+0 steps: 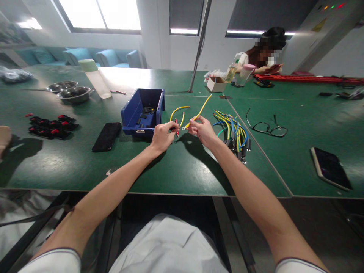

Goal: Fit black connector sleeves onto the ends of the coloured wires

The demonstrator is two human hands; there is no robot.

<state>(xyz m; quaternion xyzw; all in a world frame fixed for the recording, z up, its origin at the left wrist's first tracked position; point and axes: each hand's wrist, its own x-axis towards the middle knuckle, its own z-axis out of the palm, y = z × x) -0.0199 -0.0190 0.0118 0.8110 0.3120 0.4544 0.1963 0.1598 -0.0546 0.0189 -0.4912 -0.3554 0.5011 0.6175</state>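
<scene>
In my right hand (203,131), the fingers pinch a yellow wire (203,107) close to its ring terminal (183,128), and the free end slants up and away. Just left of it is my left hand (163,135), closed, with thumb and fingertips together near the terminal; what they hold is too small to make out. A small red piece (177,131) shows beside those fingertips. Behind the hands, a curved yellow wire (178,108) lies on the green table. To the right of my right hand lies a bundle of yellow, blue and green wires (234,131) with black sleeves and ring terminals.
A blue bin (125,120) holding small black parts stands left of my hands. Nearby are a black phone (106,137), red-and-black parts (52,127), metal bowls (74,94) and a bottle (96,79). Eyeglasses (265,128) and another phone (331,168) lie right. Across the table sits a person (250,58).
</scene>
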